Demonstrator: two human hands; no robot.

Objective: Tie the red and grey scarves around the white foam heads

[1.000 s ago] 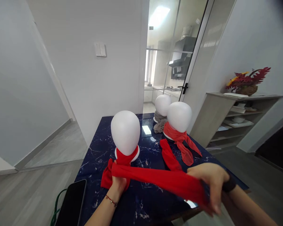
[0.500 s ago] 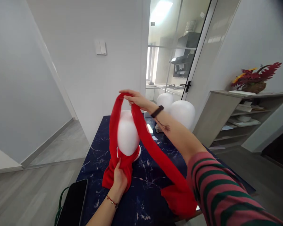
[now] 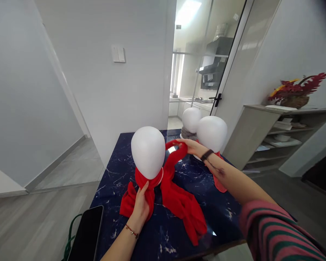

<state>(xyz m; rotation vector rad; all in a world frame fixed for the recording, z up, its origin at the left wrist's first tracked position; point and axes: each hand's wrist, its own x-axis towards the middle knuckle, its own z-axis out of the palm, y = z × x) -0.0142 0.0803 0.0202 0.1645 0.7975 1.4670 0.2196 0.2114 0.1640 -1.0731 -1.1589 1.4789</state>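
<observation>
A smooth white mannequin head (image 3: 148, 152) stands upright on the dark blue marbled table. Around its neck lies a red scarf (image 3: 179, 199), one end bunched on the table at the left, the other trailing to the right. My left hand (image 3: 141, 206) is closed on the scarf at the front of the neck, thumb on top. To the right of the head, my right hand (image 3: 188, 145) grips a raised loop of the same scarf. Part of the scarf behind the head is hidden.
Two more mannequin heads stand at the back right: one (image 3: 212, 133) with red cloth below it, another (image 3: 191, 119) with grey cloth. A black phone (image 3: 86, 233) with a green cable is at the table's left edge. A shelf unit (image 3: 263, 134) is at right.
My right hand has brought the scarf over the head's top and down to its right side. The trailing end has shifted left on the table. My left hand keeps its hold.
</observation>
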